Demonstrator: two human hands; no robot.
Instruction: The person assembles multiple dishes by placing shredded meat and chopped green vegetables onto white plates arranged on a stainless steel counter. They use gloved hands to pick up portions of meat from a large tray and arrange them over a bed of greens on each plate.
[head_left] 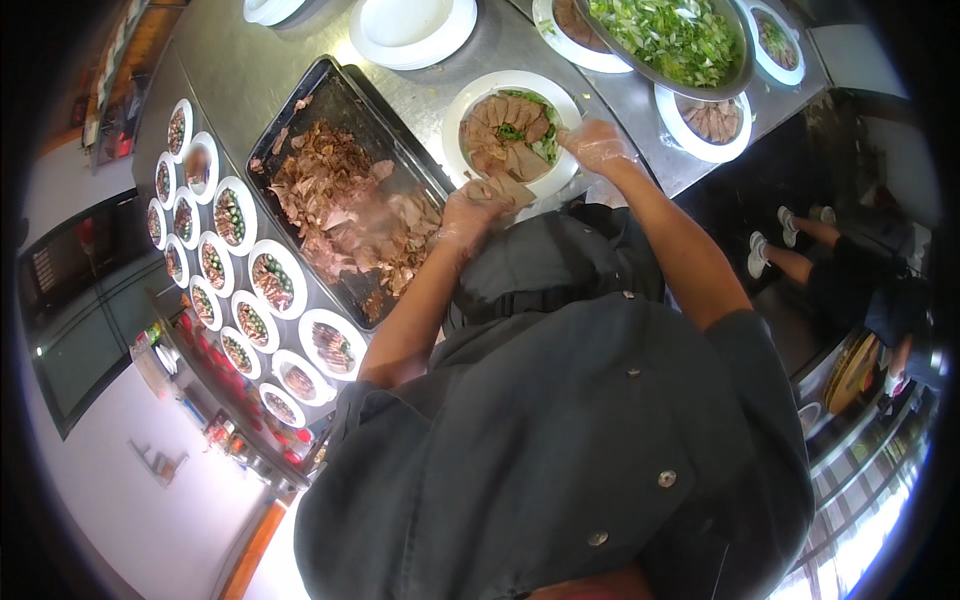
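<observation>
A white plate (pixel 455 122) stands on the steel table in front of me, with sliced cooked meat (pixel 505 125) fanned over chopped greens (pixel 550 146). At its near left edge, my left hand (pixel 472 212), in a clear plastic glove, is closed on some flat meat slices (pixel 513 192). My right hand (pixel 600 147), gloved too, reaches over the plate's right rim beside the greens. Its fingers are drawn together, and what they hold, if anything, is too small to make out. Left of the plate lies a black tray (pixel 400 110) piled with sliced and shredded meat (pixel 345 205).
A metal bowl of chopped greens (pixel 685 45) sits at the far right, partly over plates of meat (pixel 712 120). Stacked white plates (pixel 413 35) stand at the back. Rows of filled plates (pixel 235 215) line the left. Another person's legs (pixel 800 240) show at right.
</observation>
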